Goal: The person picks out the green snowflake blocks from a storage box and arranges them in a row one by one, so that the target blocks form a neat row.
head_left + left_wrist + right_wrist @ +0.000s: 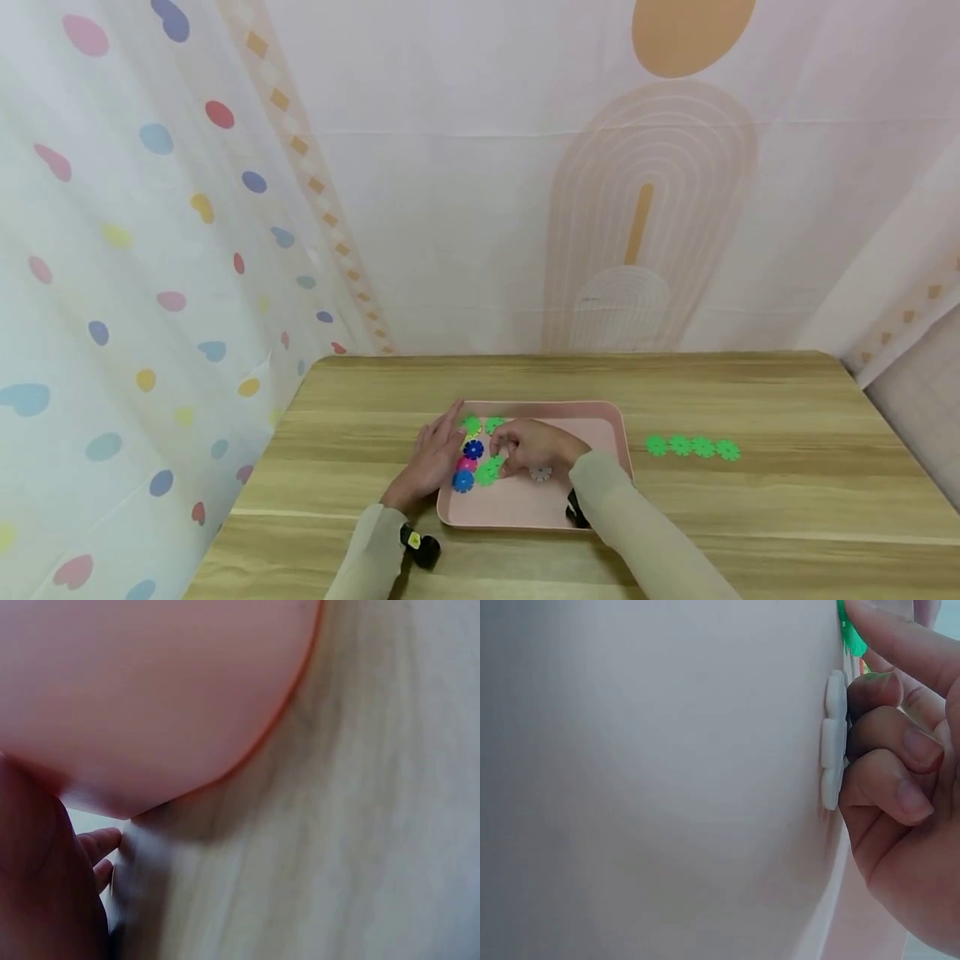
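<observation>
A pink tray [577,508] holds notched, flower-shaped plastic discs. My left hand [435,458] lies along the tray's left wall with its fingers stretched out; the left wrist view shows it beside the pink tray wall [172,690]. Over the tray, my right hand [534,446] pinches a green snowflake disc [487,472] between thumb and forefinger. In the right wrist view, the right hand [911,765] has its other fingers curled next to a white disc [832,742], and the green disc [851,634] is partly hidden.
Dark blue [473,449], pink [468,464] and blue discs [463,481] lie at the tray's left side, with other green discs [494,424] behind. Several green discs form a row [692,447] on the wooden table [787,500] right of the tray. A patterned curtain [450,208] hangs behind.
</observation>
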`<state>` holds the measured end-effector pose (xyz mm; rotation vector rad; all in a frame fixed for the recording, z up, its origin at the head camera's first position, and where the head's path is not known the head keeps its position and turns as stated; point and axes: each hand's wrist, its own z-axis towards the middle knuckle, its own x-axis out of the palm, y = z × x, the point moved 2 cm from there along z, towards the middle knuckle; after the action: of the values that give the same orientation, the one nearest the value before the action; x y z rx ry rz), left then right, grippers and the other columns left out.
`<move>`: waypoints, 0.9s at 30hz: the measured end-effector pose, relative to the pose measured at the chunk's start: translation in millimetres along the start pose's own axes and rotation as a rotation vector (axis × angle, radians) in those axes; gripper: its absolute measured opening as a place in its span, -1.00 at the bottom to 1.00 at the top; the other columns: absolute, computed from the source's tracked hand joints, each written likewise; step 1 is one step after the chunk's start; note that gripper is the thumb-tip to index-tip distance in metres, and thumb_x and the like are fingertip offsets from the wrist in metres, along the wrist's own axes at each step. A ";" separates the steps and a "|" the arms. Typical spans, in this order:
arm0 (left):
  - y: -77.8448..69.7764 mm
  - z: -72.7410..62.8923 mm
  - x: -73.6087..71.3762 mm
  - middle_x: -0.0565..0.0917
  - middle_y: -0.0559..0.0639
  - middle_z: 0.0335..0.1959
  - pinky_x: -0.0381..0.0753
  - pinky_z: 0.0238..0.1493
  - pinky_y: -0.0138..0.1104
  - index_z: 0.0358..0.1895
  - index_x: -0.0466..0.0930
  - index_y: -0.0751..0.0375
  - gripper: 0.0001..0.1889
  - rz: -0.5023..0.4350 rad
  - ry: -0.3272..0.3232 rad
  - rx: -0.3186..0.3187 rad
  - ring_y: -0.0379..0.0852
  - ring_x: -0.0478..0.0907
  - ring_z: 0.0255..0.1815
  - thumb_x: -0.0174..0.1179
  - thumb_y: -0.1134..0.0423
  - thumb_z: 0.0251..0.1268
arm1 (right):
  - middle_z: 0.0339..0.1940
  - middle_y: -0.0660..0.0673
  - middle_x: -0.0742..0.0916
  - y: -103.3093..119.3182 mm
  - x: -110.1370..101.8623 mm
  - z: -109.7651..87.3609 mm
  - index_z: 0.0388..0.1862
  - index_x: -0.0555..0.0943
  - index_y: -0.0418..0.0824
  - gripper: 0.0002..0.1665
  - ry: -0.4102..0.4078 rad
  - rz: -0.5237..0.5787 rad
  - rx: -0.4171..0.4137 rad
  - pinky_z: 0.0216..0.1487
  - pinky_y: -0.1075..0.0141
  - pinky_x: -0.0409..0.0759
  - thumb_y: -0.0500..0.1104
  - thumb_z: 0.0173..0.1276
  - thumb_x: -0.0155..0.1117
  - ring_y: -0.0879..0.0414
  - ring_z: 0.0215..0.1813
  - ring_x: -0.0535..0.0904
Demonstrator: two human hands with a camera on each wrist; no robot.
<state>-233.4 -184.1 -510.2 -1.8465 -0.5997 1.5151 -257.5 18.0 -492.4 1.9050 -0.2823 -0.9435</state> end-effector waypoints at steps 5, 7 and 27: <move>0.5 0.1 -0.5 -0.01 0.07 0.62 -0.47 0.51 0.14 0.63 -0.19 -0.08 -0.40 -0.003 0.002 -0.002 0.25 -0.24 0.61 -0.32 0.00 0.65 | -0.54 0.04 0.52 0.5 -2.1 -1.2 -0.26 0.65 -0.13 -0.85 0.010 0.024 -0.031 -0.33 0.34 0.40 -0.36 0.26 0.37 0.16 -0.45 0.39; 0.4 -0.1 -0.4 -0.01 0.05 0.62 -0.47 0.52 0.12 0.63 -0.19 -0.09 -0.40 -0.007 0.004 -0.008 0.22 -0.24 0.61 -0.32 -0.02 0.64 | -0.56 0.05 0.50 1.1 -2.9 -2.5 -0.28 0.64 -0.14 -0.85 0.014 0.017 -0.047 -0.33 0.35 0.39 -0.38 0.27 0.34 0.17 -0.46 0.38; -0.1 -1.0 -2.0 -0.01 0.10 0.62 -0.48 0.52 0.13 0.63 -0.17 -0.09 -0.40 -0.015 0.007 -0.004 0.28 -0.23 0.60 -0.31 0.00 0.64 | -0.38 -0.03 0.65 16.2 -36.9 -31.1 -0.27 0.60 -0.27 -0.87 -0.077 0.068 -0.080 -0.29 0.35 0.45 -0.44 0.35 0.14 0.14 -0.31 0.50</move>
<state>-232.9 -185.7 -508.7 -1.8455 -0.6118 1.4980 -257.1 50.3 -453.1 1.7781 -0.3479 -0.9702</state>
